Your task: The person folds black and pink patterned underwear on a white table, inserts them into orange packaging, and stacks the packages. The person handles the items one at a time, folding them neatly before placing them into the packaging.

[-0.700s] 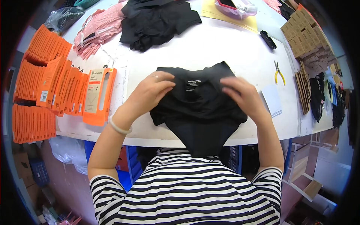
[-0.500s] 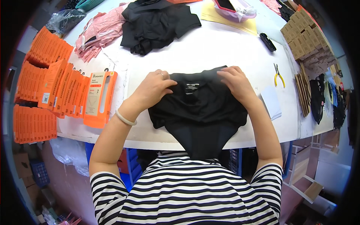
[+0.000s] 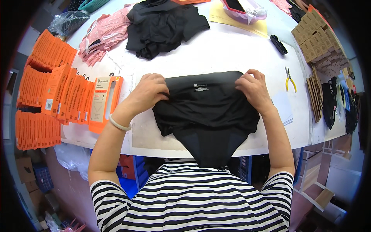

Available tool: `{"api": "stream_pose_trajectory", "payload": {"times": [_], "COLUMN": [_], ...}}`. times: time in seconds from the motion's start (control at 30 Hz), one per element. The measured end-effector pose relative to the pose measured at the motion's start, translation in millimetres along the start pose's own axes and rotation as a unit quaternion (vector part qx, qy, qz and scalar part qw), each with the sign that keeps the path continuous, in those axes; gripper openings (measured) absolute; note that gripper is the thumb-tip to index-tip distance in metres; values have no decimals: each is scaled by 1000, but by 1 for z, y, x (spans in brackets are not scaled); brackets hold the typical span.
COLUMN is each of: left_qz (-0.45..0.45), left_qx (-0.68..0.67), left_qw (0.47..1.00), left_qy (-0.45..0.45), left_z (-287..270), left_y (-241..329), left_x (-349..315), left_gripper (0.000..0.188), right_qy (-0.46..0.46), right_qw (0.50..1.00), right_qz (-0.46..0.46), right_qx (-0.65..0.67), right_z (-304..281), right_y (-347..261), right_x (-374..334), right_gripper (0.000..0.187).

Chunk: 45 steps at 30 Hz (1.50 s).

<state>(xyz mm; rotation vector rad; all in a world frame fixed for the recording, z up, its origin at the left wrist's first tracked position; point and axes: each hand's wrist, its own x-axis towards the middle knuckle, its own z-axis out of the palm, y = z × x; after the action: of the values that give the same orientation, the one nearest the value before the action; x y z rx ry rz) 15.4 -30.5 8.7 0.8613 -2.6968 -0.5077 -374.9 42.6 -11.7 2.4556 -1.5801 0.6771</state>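
Observation:
A pair of black underwear briefs (image 3: 205, 112) lies spread on the white table, waistband at the far side and crotch hanging over the near edge toward my striped shirt. My left hand (image 3: 151, 91) pinches the left end of the waistband. At the right end, my right hand (image 3: 252, 89) grips the waistband with curled fingers. Between the hands the waistband is drawn nearly straight, and a small printed label shows on the inner back fabric. Loose folds run across the middle of the briefs.
Orange boxes (image 3: 71, 92) stand in rows at the left, one (image 3: 104, 103) facing me. Beyond lie pink garments (image 3: 104, 36) and a heap of black garments (image 3: 164, 29). Yellow-handled nippers (image 3: 290, 82), a black tool (image 3: 278, 45) and white papers (image 3: 283, 108) are at the right, near stacked brown cartons (image 3: 317, 36).
My hands have moved apart, stretching the waistband wider and flatter. The inner label now shows more fully and the folds near the top have smoothed.

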Motion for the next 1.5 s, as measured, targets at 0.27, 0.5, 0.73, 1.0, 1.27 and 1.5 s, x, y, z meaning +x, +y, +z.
{"api": "stream_pose_trajectory", "payload": {"times": [0.27,0.5,0.73,1.0,1.27,1.5], "left_qz": [-37,-82,11,88,-106,-176], "left_qx": [84,-91,-74,-37,-144,-97], "left_qw": [992,977,945,904,862,954], "left_qy": [92,174,318,417,475,224], "left_z": [-5,-56,-123,-162,-150,-23], "left_y": [-32,-2,48,129,119,-30], "left_x": [3,37,11,-89,-83,9], "left_gripper": [8,11,15,11,30,23], "right_qy": [21,153,214,246,226,22], "right_qw": [992,959,932,854,877,900], "right_qz": [60,147,141,19,194,379], "right_qx": [-110,-189,255,457,378,215], "right_z": [-6,-58,-132,-227,-201,-23], "right_y": [27,5,-1,-27,-34,11], "right_x": [4,37,32,-57,-47,7], "right_gripper": [15,12,11,20,4,24]}}
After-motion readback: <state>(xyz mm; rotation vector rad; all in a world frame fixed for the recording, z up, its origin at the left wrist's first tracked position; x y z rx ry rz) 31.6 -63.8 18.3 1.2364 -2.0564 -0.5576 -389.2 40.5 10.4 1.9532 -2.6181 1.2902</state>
